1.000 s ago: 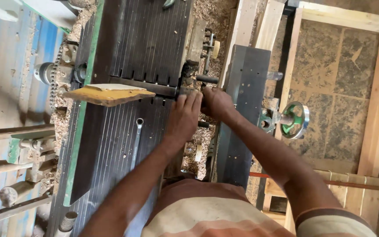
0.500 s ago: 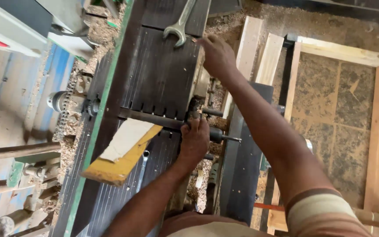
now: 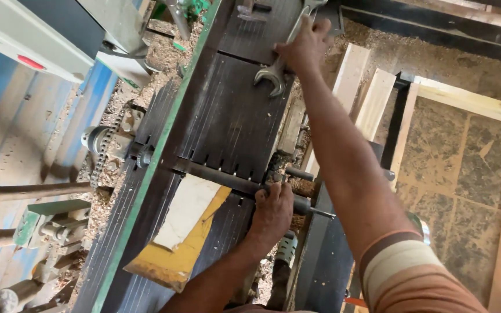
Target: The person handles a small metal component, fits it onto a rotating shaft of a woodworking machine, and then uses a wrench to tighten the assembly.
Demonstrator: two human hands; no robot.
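Two hands on the planer

Your dark ribbed machine table (image 3: 221, 122) runs up the frame, a yellow-edged board (image 3: 184, 229) lying on it. Your left hand (image 3: 272, 210) grips the round shaft (image 3: 233, 182) at the gap. Your right hand (image 3: 307, 43), fingers closed, holds the spanner (image 3: 273, 74) at the far end.

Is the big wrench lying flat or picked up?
Lying flat: the wrench rests on the dark machine table, with the right hand gripping its handle.

A grey metal spanner (image 3: 275, 74) on the black ribbed machine table (image 3: 227, 122) with green edging; a yellow-and-white board (image 3: 182, 232) nearer; sleeve (image 3: 416, 275) striped brown and cream.
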